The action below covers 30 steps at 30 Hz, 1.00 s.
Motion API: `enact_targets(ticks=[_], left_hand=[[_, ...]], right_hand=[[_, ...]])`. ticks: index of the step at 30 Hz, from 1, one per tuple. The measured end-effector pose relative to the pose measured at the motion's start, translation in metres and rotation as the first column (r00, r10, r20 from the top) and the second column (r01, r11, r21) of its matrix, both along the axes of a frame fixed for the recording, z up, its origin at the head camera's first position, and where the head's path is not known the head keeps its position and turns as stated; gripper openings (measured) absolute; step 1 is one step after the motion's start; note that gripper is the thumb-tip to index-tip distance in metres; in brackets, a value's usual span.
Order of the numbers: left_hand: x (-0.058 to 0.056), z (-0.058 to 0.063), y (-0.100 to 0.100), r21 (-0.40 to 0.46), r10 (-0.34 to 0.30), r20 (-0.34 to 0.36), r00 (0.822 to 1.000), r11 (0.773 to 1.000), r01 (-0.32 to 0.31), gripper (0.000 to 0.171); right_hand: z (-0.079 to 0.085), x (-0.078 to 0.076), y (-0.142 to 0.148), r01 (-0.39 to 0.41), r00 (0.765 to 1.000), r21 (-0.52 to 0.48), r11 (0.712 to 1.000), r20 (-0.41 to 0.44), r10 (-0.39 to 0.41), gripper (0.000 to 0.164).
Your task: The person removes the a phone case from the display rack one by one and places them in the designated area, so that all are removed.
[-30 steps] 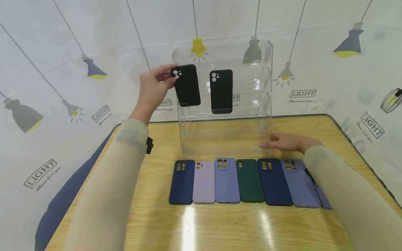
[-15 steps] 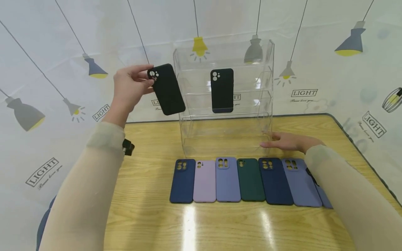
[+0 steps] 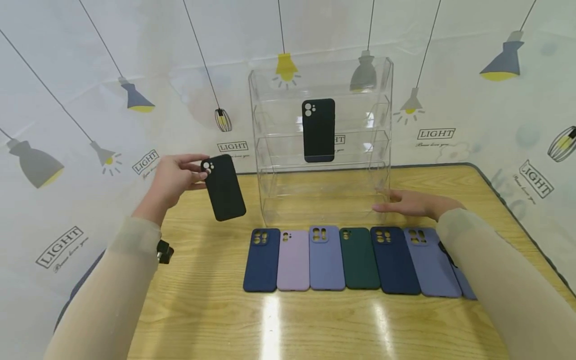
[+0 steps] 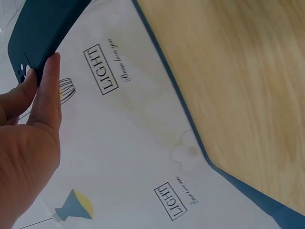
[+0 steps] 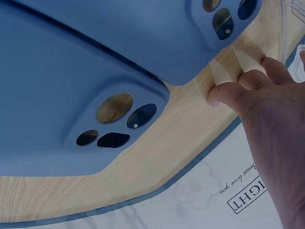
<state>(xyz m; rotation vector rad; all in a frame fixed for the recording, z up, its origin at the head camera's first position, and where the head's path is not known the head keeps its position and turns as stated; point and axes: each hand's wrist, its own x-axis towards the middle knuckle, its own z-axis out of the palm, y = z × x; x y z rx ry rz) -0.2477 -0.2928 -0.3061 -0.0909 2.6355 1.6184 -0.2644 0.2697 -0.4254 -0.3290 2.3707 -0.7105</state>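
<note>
My left hand [image 3: 173,180] pinches a black phone case [image 3: 223,189] at its upper left corner, by the camera holes. The case tilts slightly and hangs left of a clear tiered display rack [image 3: 388,117]. In the left wrist view, thumb and fingers grip the edge of that dark case [image 4: 40,33]. Another black phone case [image 3: 318,131] stands upright on a middle tier of the rack. Low at the rack's right side rests my right hand [image 3: 414,204], fingers extended and holding nothing. The right wrist view shows this hand [image 5: 267,102] beyond two blue-purple phone cases [image 5: 62,86].
Before the rack lies a row of phone cases: navy [image 3: 262,262], pink [image 3: 293,265], lavender [image 3: 327,265], green [image 3: 361,262], another navy one [image 3: 397,265] and more lavender ones at right, partly under my sleeve. A printed backdrop [image 3: 450,75] hangs behind the wooden table [image 3: 216,320].
My left hand has drawn the black case away from the rack, leftward and then down toward the table. The right hand has stayed at the rack's side.
</note>
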Motion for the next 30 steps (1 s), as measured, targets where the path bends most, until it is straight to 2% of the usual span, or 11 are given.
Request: enact_targets(ticks=[2,6,11,15,20,30], left_hand=[[0.005,-0.011,-0.004,-0.012,-0.027,0.064,0.998,1.0,0.028,0.051],[0.015,-0.037,-0.011,-0.057,-0.092,0.167,0.982,0.993,0.102,0.05],[0.027,-0.07,-0.015,-0.074,-0.118,0.217,0.969,0.988,0.137,0.049],[0.035,-0.089,-0.014,-0.062,-0.118,0.263,0.957,0.988,0.139,0.047],[0.041,-0.101,-0.011,-0.066,-0.13,0.305,0.943,0.985,0.157,0.047],[0.05,-0.106,-0.007,-0.151,-0.126,0.352,0.928,0.97,0.189,0.048]], right_hand=[[0.0,0.0,0.0,0.003,1.0,-0.001,1.0,0.001,-0.003,0.1],[-0.001,0.0,0.0,0.007,1.0,-0.009,1.0,0.002,-0.007,0.1],[-0.003,-0.001,0.0,0.013,1.0,-0.006,1.0,0.018,-0.013,0.102],[-0.004,-0.001,0.001,0.013,1.0,-0.008,1.0,0.008,-0.013,0.101],[-0.004,-0.001,0.0,0.007,1.0,-0.012,1.0,-0.005,-0.007,0.1],[-0.003,-0.001,0.0,0.009,1.0,-0.016,1.0,0.007,-0.009,0.1]])
